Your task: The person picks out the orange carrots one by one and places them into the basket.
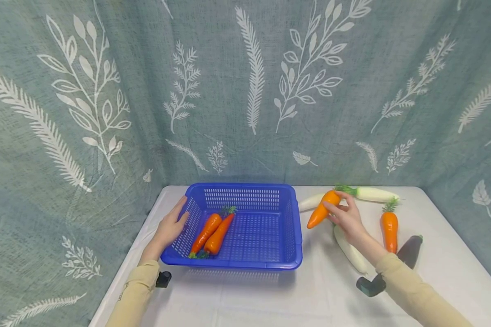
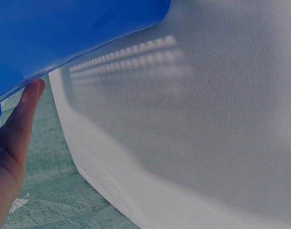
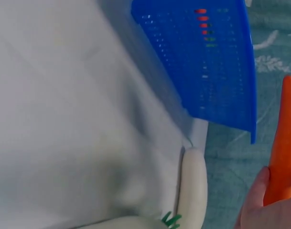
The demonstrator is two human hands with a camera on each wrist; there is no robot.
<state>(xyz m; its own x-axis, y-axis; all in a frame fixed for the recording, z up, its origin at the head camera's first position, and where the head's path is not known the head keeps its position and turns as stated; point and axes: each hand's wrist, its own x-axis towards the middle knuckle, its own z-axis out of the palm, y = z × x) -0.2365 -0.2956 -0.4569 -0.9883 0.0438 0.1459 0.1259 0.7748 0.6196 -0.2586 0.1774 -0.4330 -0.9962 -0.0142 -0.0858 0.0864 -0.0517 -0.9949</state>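
Note:
A blue plastic basket [image 1: 245,265] with slotted walls stands on the table, two carrots [image 1: 206,232] lying at the left of its floor. Against the basket's left rim rests my left hand [image 1: 169,228], fingers extended; in the left wrist view its thumb [image 2: 28,102] touches the blue edge. To the right of the basket, my right hand [image 1: 349,220] holds another orange carrot [image 1: 322,210] above the table by its thick end. Its narrow tip points down-left toward the basket. The right wrist view shows this carrot [image 3: 283,143] partly cut off by the frame.
White radishes lie right of the basket: one [image 1: 376,194] at the back edge, one [image 1: 311,202] beside the basket, one [image 1: 349,252] below my right hand. Farther right are a carrot [image 1: 389,230] and a dark eggplant [image 1: 410,251]. A patterned curtain [image 1: 229,91] hangs behind the table.

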